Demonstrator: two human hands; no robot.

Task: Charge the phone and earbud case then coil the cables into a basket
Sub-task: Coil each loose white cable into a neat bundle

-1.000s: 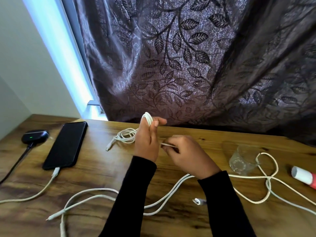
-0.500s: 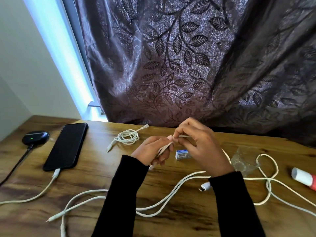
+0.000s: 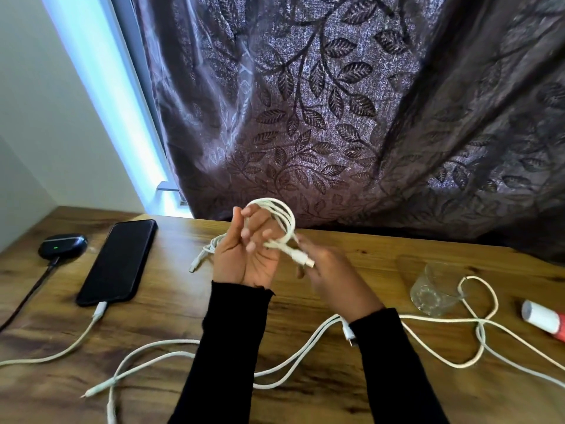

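The left hand (image 3: 244, 255), raised above the bench (image 3: 351, 255), has its fingers curled through the white cable coil (image 3: 279, 221). The coil's loose plug end (image 3: 301, 258) sticks out rightward toward the nearer right hand (image 3: 330, 280), whose blurred fingers look loosely curled; whether they pinch it cannot be told.

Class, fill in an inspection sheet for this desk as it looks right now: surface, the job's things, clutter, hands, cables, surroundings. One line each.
Surface: wooden table, dark grain.
Job's things: black phone lying flat, white cable plugged into its near end; earbud case at far left with a green light, dark cable attached. No basket seen.
Clutter: clear glass on its side; white and red tube at right edge.
Hands: left hand holds a white coil looped over its fingers; right hand pinches the coil's plug end.
Cables: small coiled cable behind the left hand; loose white cables sprawled across the front.
Surroundings: leaf-patterned curtain, pale wall.
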